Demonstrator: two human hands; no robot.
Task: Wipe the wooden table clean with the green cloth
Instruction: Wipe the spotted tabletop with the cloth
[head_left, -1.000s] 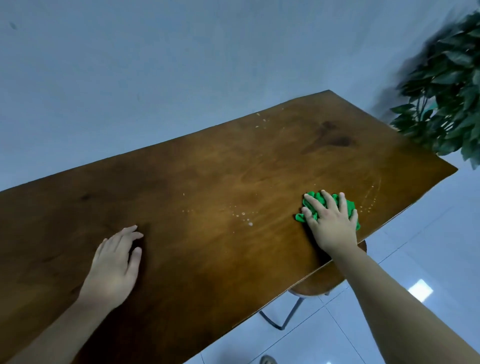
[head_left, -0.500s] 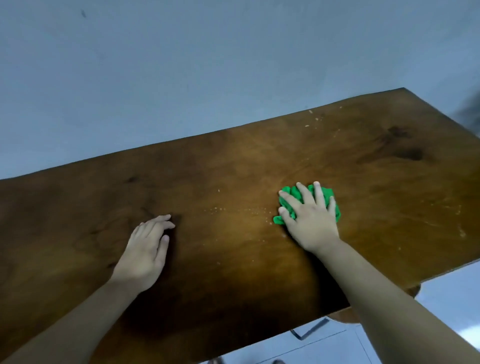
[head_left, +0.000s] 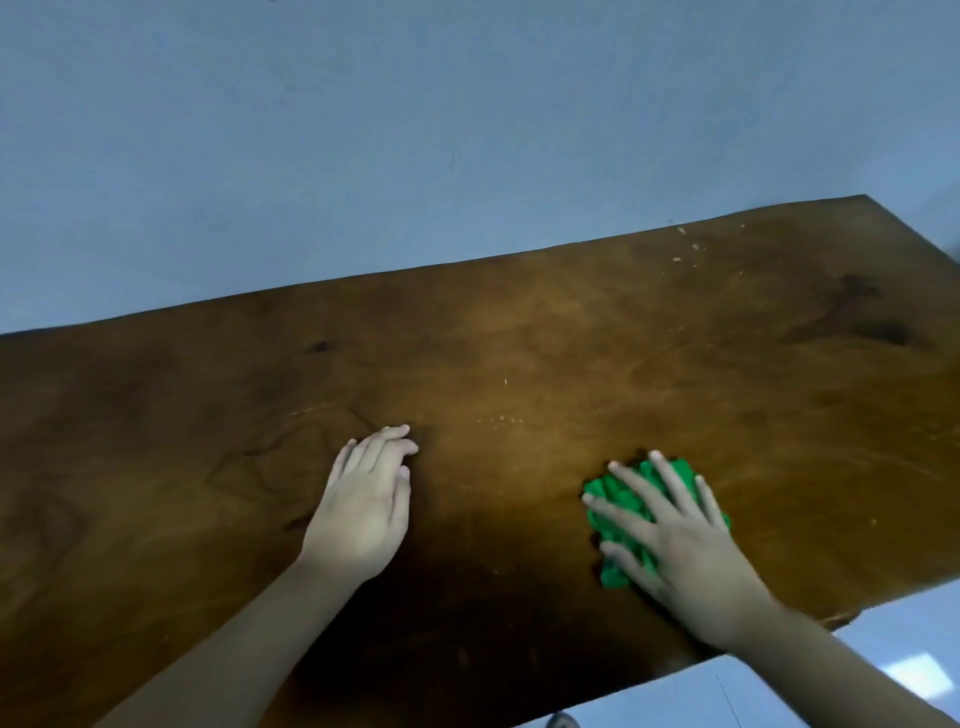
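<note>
Head view. A wooden table is seen slanting across the middle and lower frame; its left end and right corner are cut off by the frame edges. A green cloth is found crumpled at lower right of centre, near the table's front edge, and is largely hidden beneath the right hand. That hand is pressed flat on the cloth with fingers spread, not clenched round it. The left hand is laid palm down on bare wood at lower centre, fingers together, nothing held. Pale specks are scattered above and between the hands; more are noted near the far edge, too small to identify. Blur softens both hands.
</note>
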